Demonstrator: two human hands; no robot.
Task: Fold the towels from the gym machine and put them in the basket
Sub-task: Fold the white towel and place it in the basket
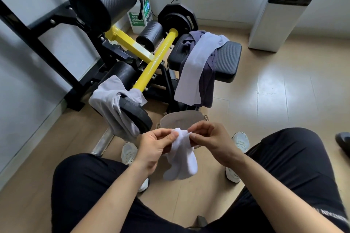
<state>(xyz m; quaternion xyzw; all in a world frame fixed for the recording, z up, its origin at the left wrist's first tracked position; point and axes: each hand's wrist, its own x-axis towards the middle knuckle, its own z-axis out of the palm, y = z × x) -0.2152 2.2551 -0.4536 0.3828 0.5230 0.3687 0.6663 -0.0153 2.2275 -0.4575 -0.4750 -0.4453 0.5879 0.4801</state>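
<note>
Small white terry towel (181, 154): we pinch its top edge in left hand (154, 148) and right hand (210, 141), length hanging downward, just short of the grey basket (180, 119) ahead.

Small white towel (182, 159) hangs crumpled near basket (180, 119).

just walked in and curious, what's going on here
A seated person pinches the top edge of a small white towel with the left hand and right hand, holding it near the basket on the floor. A lilac towel and a dark towel lie draped over the seat pad, and a grey towel hangs on the gym machine.
</note>
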